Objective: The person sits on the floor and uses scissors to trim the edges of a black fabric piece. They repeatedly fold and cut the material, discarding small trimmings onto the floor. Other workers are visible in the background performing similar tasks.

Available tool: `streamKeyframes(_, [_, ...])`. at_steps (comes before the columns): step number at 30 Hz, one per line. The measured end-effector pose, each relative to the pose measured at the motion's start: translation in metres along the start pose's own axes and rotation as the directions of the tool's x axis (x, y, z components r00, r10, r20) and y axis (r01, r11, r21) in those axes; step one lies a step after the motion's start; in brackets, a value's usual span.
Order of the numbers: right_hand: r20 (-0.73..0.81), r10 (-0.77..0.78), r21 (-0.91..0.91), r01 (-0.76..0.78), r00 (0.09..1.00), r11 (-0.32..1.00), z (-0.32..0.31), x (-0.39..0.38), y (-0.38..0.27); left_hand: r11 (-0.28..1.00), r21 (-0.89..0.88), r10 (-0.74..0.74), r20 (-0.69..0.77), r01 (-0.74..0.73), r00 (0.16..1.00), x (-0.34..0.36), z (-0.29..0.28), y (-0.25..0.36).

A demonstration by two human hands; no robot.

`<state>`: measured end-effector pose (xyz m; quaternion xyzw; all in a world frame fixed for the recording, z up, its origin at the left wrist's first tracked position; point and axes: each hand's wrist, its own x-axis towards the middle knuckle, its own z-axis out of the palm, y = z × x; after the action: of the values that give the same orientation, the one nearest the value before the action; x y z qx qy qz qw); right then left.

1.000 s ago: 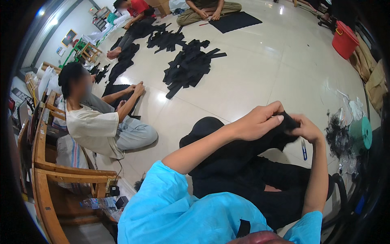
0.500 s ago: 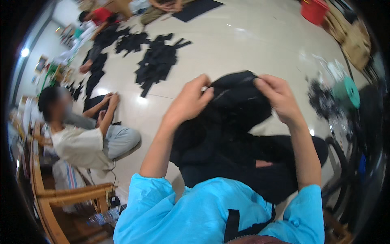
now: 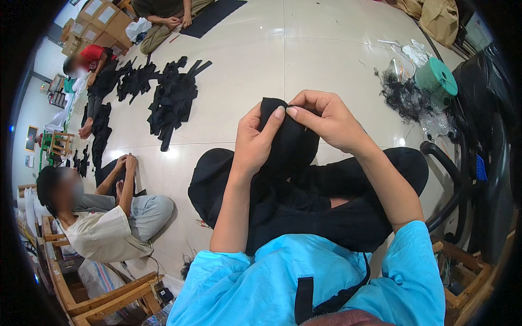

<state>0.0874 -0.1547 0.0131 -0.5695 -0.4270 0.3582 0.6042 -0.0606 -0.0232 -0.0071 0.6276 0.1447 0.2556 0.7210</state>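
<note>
Fingers [image 3: 314, 96] of left hand [image 3: 253, 144] and right hand [image 3: 334, 122], closed to the thumbs, pinch black fabric [image 3: 291, 141]; far left beyond the fingers, white carton labels [image 3: 106, 14] are illegible.

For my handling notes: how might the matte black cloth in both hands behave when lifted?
The black cloth is probably floppy: it droops from the left hand and right hand. It looks thin, so likely light. Its matte surface may resist slipping.
</note>
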Motion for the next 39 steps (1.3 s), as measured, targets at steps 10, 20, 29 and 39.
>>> streamKeyframes(10, [-0.078, 0.003, -0.358, -0.031, 0.997, 0.933, 0.012, 0.003, 0.005, 0.971, 0.184, 0.192, -0.232, -0.151, 0.954, 0.000, 0.001, -0.026])
streamKeyframes(20, [-0.287, 0.281, -0.462, -0.389, 0.916, 0.797, -0.100, 0.045, 0.151, 0.963, -0.210, -0.230, -0.308, 0.169, 0.923, 0.000, -0.022, -0.048])
streamKeyframes(29, [-0.811, 0.364, -0.520, -0.849, 0.457, -0.091, -0.172, -0.026, 0.312, 0.944, -0.261, -0.272, -0.269, 0.202, 0.924, -0.004, -0.025, -0.041])
streamKeyframes(39, [-0.748, 0.428, -0.531, -0.844, 0.507, 0.072, -0.153, -0.024, 0.284, 0.949, -0.305, -0.160, -0.262, 0.076, 0.952, -0.006, -0.025, -0.042])
